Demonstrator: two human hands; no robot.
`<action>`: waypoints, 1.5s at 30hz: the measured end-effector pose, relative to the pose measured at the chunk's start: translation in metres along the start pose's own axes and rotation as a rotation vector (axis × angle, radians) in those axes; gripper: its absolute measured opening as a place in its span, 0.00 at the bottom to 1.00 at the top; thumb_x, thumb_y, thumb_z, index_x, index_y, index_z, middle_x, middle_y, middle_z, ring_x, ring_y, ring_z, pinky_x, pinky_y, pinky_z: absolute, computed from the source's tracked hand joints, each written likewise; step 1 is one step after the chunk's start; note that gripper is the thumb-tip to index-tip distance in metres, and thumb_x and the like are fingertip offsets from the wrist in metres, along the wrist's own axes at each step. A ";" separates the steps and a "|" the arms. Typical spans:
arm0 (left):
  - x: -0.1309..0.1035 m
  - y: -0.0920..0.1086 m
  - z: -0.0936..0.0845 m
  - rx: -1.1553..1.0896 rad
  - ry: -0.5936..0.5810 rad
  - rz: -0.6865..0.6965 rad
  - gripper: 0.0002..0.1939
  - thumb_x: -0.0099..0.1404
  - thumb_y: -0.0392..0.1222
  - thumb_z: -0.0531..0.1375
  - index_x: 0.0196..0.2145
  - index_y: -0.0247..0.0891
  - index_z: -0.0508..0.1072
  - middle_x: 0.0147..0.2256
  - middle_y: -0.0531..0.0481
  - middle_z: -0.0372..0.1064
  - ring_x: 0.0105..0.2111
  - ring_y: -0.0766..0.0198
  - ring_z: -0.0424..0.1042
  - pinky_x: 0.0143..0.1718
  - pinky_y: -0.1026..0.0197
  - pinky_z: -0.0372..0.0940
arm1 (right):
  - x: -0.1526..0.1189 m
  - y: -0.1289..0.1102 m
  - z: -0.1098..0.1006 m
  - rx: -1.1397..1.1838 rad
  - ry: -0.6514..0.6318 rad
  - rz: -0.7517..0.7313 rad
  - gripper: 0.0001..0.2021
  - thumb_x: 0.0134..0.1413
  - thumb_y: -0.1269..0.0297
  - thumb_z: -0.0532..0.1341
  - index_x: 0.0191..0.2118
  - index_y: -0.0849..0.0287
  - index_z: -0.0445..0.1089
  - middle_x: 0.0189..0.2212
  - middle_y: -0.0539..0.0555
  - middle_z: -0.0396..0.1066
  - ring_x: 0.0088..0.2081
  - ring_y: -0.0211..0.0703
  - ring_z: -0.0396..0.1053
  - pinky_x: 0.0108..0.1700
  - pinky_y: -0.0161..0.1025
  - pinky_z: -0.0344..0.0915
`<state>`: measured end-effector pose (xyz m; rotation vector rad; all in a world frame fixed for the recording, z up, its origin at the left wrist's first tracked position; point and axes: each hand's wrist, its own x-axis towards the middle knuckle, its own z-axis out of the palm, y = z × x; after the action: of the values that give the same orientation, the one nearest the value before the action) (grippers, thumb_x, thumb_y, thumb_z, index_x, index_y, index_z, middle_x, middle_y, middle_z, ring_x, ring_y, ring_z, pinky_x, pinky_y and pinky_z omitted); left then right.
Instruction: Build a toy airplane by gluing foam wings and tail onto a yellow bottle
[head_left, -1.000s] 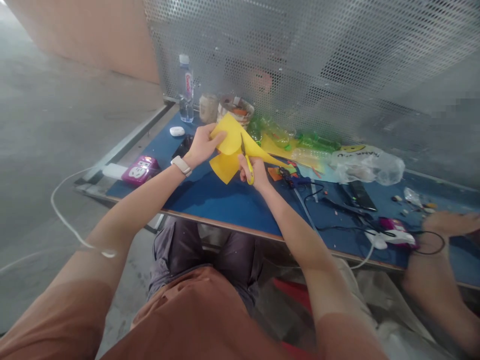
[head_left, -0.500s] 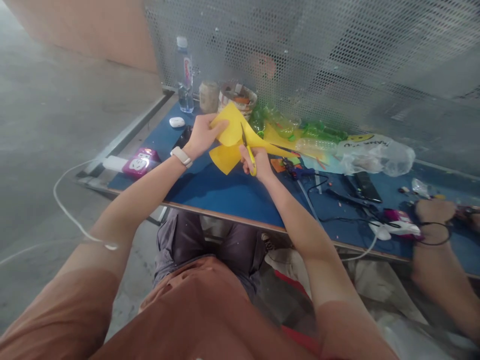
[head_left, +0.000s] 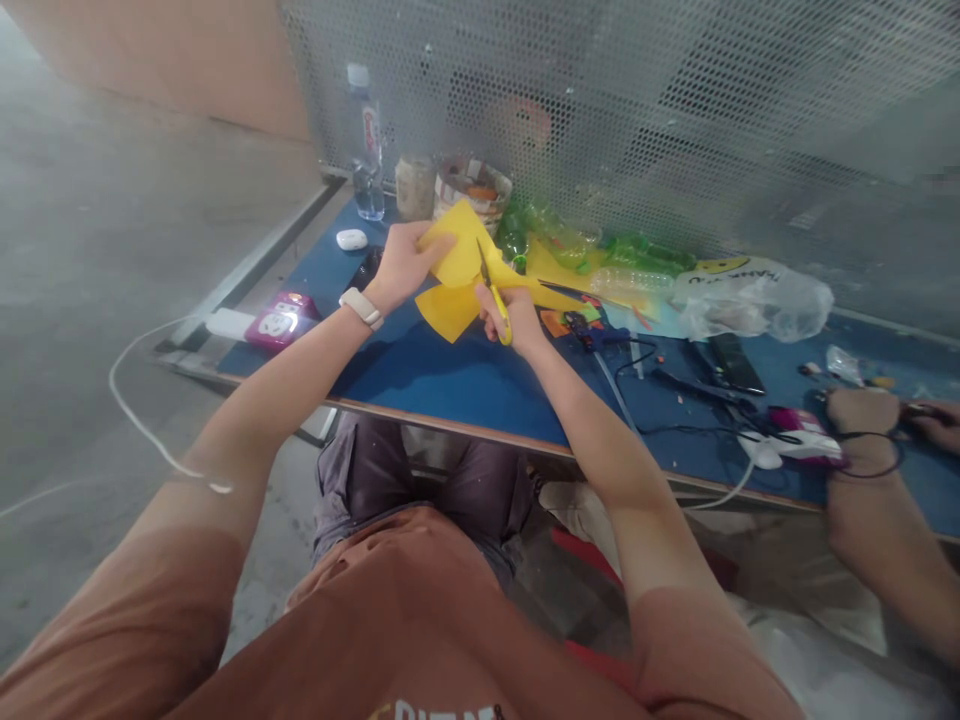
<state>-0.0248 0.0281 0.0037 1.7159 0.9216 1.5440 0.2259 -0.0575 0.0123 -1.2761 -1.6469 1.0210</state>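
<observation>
Over the blue table (head_left: 450,390), my left hand (head_left: 405,262) pinches the left side of a yellow sheet (head_left: 459,258). The sheet is cut or folded, and one flap hangs down toward the tabletop. My right hand (head_left: 512,312) is closed around yellow-handled scissors (head_left: 501,310). Their dark blades point up and away, lying against the sheet near its middle. How far the blades are apart is hard to tell. A dark phone-like object (head_left: 366,270) lies partly hidden behind my left hand.
A water bottle (head_left: 367,150), a jar (head_left: 415,188) and a basket (head_left: 472,195) stand by the mesh screen. Green plastic bottles (head_left: 645,256), a plastic bag (head_left: 757,295), a glue gun (head_left: 596,335) and cables lie rightward. A purple power strip (head_left: 283,320) is left. Another person's hand (head_left: 862,412) is far right.
The sheet's part right of the scissors looks bent differently near the blades. Both hands keep their holds. The other person's hand at the far right has shifted slightly.
</observation>
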 end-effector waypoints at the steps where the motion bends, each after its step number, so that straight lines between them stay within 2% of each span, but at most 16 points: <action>1: 0.000 -0.002 0.000 0.009 0.003 -0.001 0.29 0.84 0.63 0.80 0.35 0.43 0.74 0.30 0.55 0.67 0.35 0.64 0.61 0.37 0.53 0.67 | 0.000 -0.001 0.000 -0.007 -0.005 0.001 0.45 0.64 0.08 0.73 0.28 0.48 0.66 0.16 0.51 0.64 0.19 0.43 0.64 0.22 0.41 0.65; 6: 0.000 0.001 0.000 0.045 0.000 -0.016 0.31 0.82 0.68 0.79 0.35 0.44 0.74 0.29 0.53 0.67 0.36 0.61 0.63 0.37 0.51 0.65 | 0.000 -0.002 -0.001 -0.003 -0.030 0.017 0.45 0.64 0.07 0.73 0.29 0.48 0.65 0.16 0.49 0.63 0.19 0.40 0.63 0.23 0.39 0.63; 10: -0.003 0.025 0.003 0.072 -0.057 0.010 0.36 0.84 0.75 0.76 0.33 0.47 0.71 0.23 0.55 0.57 0.43 0.58 0.62 0.46 0.48 0.69 | 0.002 0.004 0.000 0.019 -0.038 -0.018 0.45 0.65 0.08 0.72 0.29 0.49 0.66 0.16 0.48 0.64 0.19 0.40 0.63 0.22 0.37 0.63; 13: -0.006 0.042 0.005 0.129 -0.074 0.012 0.40 0.85 0.82 0.70 0.31 0.49 0.67 0.22 0.55 0.50 0.44 0.57 0.61 0.45 0.47 0.67 | 0.004 0.008 0.000 0.009 -0.039 -0.032 0.45 0.68 0.08 0.71 0.28 0.49 0.66 0.15 0.48 0.63 0.19 0.39 0.64 0.20 0.35 0.61; 15: -0.006 0.045 0.005 0.192 -0.080 0.002 0.40 0.87 0.83 0.66 0.31 0.50 0.65 0.22 0.55 0.48 0.43 0.57 0.60 0.44 0.48 0.66 | 0.005 0.009 0.000 0.007 -0.034 -0.033 0.45 0.68 0.09 0.72 0.28 0.49 0.66 0.15 0.47 0.61 0.18 0.38 0.64 0.18 0.34 0.59; 18: -0.005 0.036 0.004 0.249 -0.080 -0.014 0.39 0.89 0.82 0.63 0.32 0.50 0.64 0.23 0.56 0.47 0.43 0.58 0.60 0.44 0.49 0.66 | 0.005 0.008 0.000 0.027 -0.042 -0.040 0.46 0.65 0.08 0.73 0.28 0.49 0.66 0.15 0.46 0.61 0.17 0.38 0.64 0.17 0.34 0.60; 24: -0.004 0.014 0.001 0.155 -0.041 -0.010 0.36 0.83 0.77 0.73 0.33 0.48 0.68 0.26 0.53 0.57 0.41 0.57 0.66 0.43 0.48 0.69 | 0.001 0.001 0.001 0.026 -0.012 0.006 0.42 0.72 0.17 0.76 0.28 0.48 0.65 0.15 0.47 0.62 0.18 0.39 0.64 0.19 0.35 0.61; 27: -0.004 0.013 0.001 0.176 -0.057 -0.016 0.36 0.84 0.76 0.73 0.33 0.48 0.69 0.26 0.53 0.58 0.41 0.57 0.65 0.43 0.48 0.70 | 0.000 0.002 0.001 0.036 -0.023 -0.014 0.40 0.75 0.19 0.74 0.29 0.49 0.67 0.17 0.48 0.65 0.19 0.38 0.64 0.21 0.36 0.63; 30: -0.004 0.016 0.002 0.138 -0.031 -0.014 0.36 0.80 0.78 0.76 0.33 0.47 0.71 0.27 0.52 0.61 0.39 0.58 0.64 0.39 0.48 0.67 | 0.002 0.004 0.000 0.023 -0.021 -0.021 0.40 0.77 0.20 0.75 0.29 0.49 0.66 0.16 0.47 0.63 0.18 0.38 0.64 0.20 0.35 0.62; 32: -0.004 0.020 0.003 0.126 -0.025 -0.010 0.37 0.79 0.79 0.76 0.32 0.47 0.70 0.25 0.53 0.60 0.39 0.57 0.63 0.41 0.47 0.68 | 0.003 0.005 -0.001 0.009 -0.015 -0.015 0.40 0.76 0.21 0.75 0.29 0.48 0.65 0.15 0.46 0.62 0.17 0.38 0.64 0.19 0.34 0.60; 36: -0.005 0.023 0.004 0.188 -0.049 -0.017 0.40 0.84 0.84 0.69 0.32 0.49 0.68 0.23 0.54 0.55 0.43 0.56 0.64 0.46 0.45 0.74 | 0.005 0.007 -0.002 0.023 -0.022 -0.039 0.41 0.74 0.18 0.75 0.27 0.49 0.66 0.15 0.47 0.63 0.17 0.37 0.65 0.18 0.33 0.59; 40: -0.005 0.013 0.003 0.175 -0.059 0.032 0.42 0.80 0.88 0.70 0.32 0.48 0.67 0.27 0.53 0.58 0.39 0.57 0.66 0.41 0.46 0.70 | 0.005 0.009 -0.002 0.001 -0.010 -0.005 0.40 0.75 0.19 0.75 0.29 0.49 0.67 0.15 0.47 0.63 0.17 0.38 0.65 0.18 0.34 0.61; 42: -0.004 0.008 0.003 0.155 -0.057 0.049 0.41 0.77 0.85 0.74 0.32 0.47 0.68 0.28 0.52 0.61 0.37 0.58 0.65 0.38 0.48 0.67 | 0.006 0.009 -0.003 -0.005 -0.019 -0.001 0.40 0.76 0.20 0.75 0.29 0.49 0.67 0.15 0.47 0.63 0.18 0.37 0.65 0.18 0.33 0.61; 45: -0.003 0.006 0.002 0.178 -0.036 0.036 0.36 0.80 0.77 0.76 0.34 0.46 0.70 0.28 0.53 0.61 0.38 0.59 0.64 0.39 0.50 0.67 | 0.005 0.007 -0.006 -0.021 -0.040 -0.002 0.40 0.76 0.19 0.74 0.29 0.50 0.68 0.16 0.47 0.65 0.18 0.35 0.63 0.19 0.33 0.59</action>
<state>-0.0225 0.0220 0.0070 1.8870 1.0416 1.4872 0.2325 -0.0507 0.0087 -1.2751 -1.6922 1.0368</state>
